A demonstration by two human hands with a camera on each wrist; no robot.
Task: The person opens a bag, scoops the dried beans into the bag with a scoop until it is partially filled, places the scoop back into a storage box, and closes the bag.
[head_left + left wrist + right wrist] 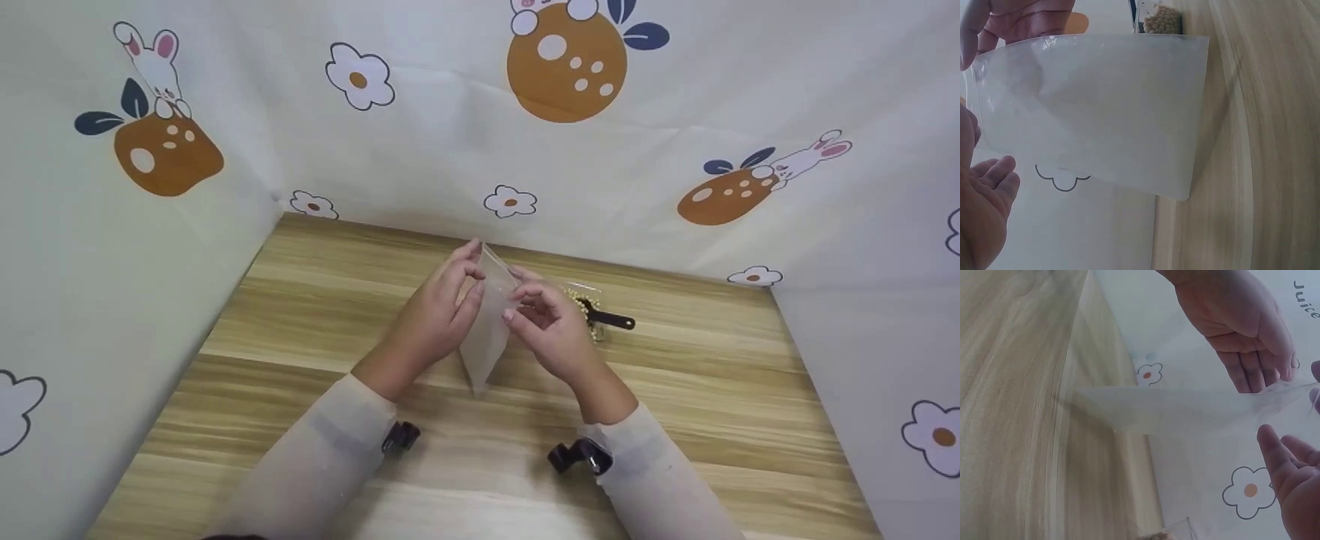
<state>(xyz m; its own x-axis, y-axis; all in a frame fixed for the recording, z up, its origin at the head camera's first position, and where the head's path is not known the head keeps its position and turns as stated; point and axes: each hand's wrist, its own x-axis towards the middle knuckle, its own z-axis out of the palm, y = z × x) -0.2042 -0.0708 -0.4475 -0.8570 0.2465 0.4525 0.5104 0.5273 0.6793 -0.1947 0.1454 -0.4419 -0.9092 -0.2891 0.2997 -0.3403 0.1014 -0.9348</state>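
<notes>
A translucent, frosted plastic bag (489, 319) stands on edge between the hands, tapering towards the table in the head view. Its upper corner lies at the left hand (435, 311), whose fingers and thumb pinch that side. On the opposite side, the right hand (551, 322) holds the edge with bent fingers. From the left wrist, the bag (1106, 107) shows as a broad flat sheet, the right hand (1027, 22) at its upper edge. Seen from the right wrist, the bag (1185, 408) looks thin, with the left hand's (1241, 332) fingers partly behind it. Nothing shows inside the bag.
Right of the right hand stands a clear box (1141, 11) of small round tan pieces (1163, 21), partly hidden. A black handle (615, 321) sticks out over it. Patterned white sheeting (420, 150) walls in the wooden table (300, 300) at the back and sides.
</notes>
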